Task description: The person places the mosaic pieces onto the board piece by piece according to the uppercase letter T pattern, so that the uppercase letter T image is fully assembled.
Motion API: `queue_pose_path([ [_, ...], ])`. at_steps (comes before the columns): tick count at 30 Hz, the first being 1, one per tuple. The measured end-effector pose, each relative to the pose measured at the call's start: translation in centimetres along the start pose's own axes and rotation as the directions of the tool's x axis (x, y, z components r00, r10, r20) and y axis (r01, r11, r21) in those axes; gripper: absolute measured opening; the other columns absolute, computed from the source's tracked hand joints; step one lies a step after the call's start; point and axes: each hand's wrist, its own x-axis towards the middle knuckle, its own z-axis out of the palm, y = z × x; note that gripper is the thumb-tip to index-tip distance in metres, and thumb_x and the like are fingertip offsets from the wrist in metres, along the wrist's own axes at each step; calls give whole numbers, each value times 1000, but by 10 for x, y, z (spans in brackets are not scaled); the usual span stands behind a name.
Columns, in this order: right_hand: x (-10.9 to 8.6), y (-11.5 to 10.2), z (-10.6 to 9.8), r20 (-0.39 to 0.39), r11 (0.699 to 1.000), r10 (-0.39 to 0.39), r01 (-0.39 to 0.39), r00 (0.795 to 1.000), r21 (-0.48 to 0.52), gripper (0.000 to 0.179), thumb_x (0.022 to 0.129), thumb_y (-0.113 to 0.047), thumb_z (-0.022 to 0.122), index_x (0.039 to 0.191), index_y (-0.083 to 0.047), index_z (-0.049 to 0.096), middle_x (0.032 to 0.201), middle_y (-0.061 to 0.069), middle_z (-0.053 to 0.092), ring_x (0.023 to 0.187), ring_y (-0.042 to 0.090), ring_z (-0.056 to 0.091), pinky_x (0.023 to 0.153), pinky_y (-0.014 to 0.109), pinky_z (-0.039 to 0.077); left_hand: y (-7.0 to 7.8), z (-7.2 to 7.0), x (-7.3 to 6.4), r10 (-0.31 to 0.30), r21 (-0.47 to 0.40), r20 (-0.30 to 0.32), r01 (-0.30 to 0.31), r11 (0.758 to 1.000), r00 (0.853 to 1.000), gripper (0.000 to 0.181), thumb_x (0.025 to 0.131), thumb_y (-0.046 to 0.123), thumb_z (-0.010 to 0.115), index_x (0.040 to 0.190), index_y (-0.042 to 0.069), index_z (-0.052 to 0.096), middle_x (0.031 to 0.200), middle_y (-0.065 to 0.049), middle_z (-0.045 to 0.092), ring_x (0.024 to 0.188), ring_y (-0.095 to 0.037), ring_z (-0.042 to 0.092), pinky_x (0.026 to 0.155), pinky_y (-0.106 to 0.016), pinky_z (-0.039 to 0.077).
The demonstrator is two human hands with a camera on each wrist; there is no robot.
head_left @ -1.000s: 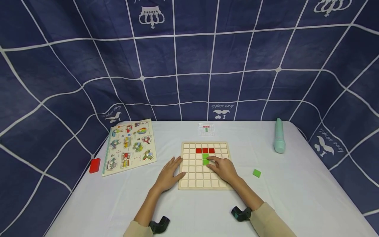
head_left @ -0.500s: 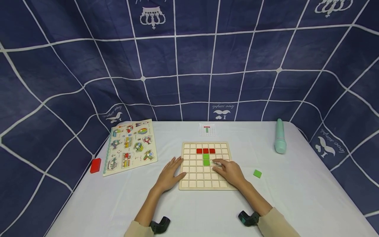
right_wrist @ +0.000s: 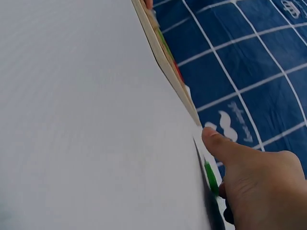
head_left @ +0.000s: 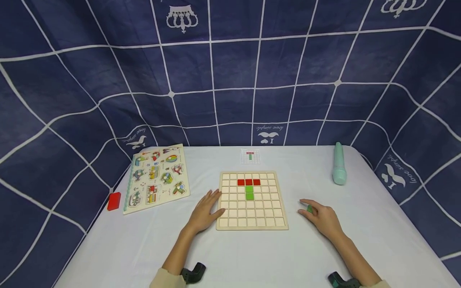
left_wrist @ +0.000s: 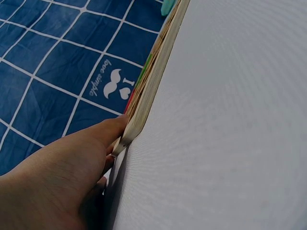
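A wooden grid board (head_left: 253, 222) lies on the table, with red tiles (head_left: 249, 182) in a row and green tiles (head_left: 249, 196) below the middle one. My left hand (head_left: 203, 212) touches the board's left edge, fingers stretched out; in the left wrist view its thumb (left_wrist: 112, 128) lies against the board's rim. Right of the board, my right hand (head_left: 325, 220) is over a loose green tile (head_left: 309, 209), partly hidden between thumb and fingers. In the right wrist view the thumb tip stands apart from that green tile (right_wrist: 211, 178).
A small pattern card (head_left: 250, 157) lies behind the board. To the left are a picture board (head_left: 158, 178) and a red block (head_left: 114, 201) at the table's edge. A mint-green cylindrical object (head_left: 339, 164) lies at the back right. Dark blue cloth surrounds the table.
My right hand has left the green tile on the board and moved right, to the loose green tile on the table. The left hand stays at the board's edge.
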Motion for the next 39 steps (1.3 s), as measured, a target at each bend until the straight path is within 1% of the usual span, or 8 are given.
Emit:
queue_pose_path([
  [4, -11, 12, -13, -12, 998, 50, -50, 999, -40, 35, 71, -22, 80, 102, -12, 69, 49, -16, 31, 41, -1, 24, 36, 19, 24, 0, -1, 0, -7, 0, 3, 7, 1000, 1000, 64, 90, 42, 56, 142, 11, 36, 148, -3, 31, 138, -24, 17, 110, -46, 15],
  [8, -15, 16, -19, -17, 997, 62, -62, 998, -38, 35, 71, -21, 79, 102, -11, 69, 49, -16, 31, 41, 0, 24, 36, 19, 24, 0, -1, 0, -11, 2, 4, 11, 1000, 1000, 64, 90, 42, 55, 143, 12, 36, 148, -3, 31, 138, -24, 16, 110, -45, 14],
  [17, -17, 18, -20, 0, 996, 77, -77, 997, -52, 35, 72, -24, 79, 103, -11, 69, 49, -16, 32, 41, 0, 25, 36, 20, 25, 0, 0, 1, -8, -4, 1, 8, 1000, 1000, 64, 89, 42, 56, 142, 11, 37, 148, -3, 31, 138, -24, 17, 111, -45, 15],
  [27, -15, 16, -25, 50, 991, 113, -108, 992, -79, 38, 76, -28, 76, 106, -8, 68, 48, -13, 34, 40, 3, 27, 36, 20, 25, 2, -2, 2, -7, -8, 4, 7, 1000, 1000, 64, 89, 41, 56, 142, 11, 36, 148, -3, 31, 138, -25, 17, 110, -46, 15],
  [35, -15, 17, -23, 22, 994, 95, -94, 995, -51, 29, 75, -18, 76, 102, -8, 69, 49, -14, 32, 42, 1, 26, 37, 20, 24, 2, -2, 1, -8, -2, 7, 8, 1000, 1000, 64, 90, 42, 56, 142, 11, 36, 148, -3, 31, 138, -25, 17, 110, -46, 15],
  [39, -15, 17, -23, 9, 996, 85, -85, 996, -40, 29, 74, -17, 77, 101, -8, 69, 49, -14, 32, 42, 0, 25, 36, 20, 24, 2, -2, 1, -8, -2, 7, 8, 1000, 1000, 64, 90, 41, 56, 142, 11, 36, 148, -4, 31, 138, -25, 17, 110, -46, 15],
])
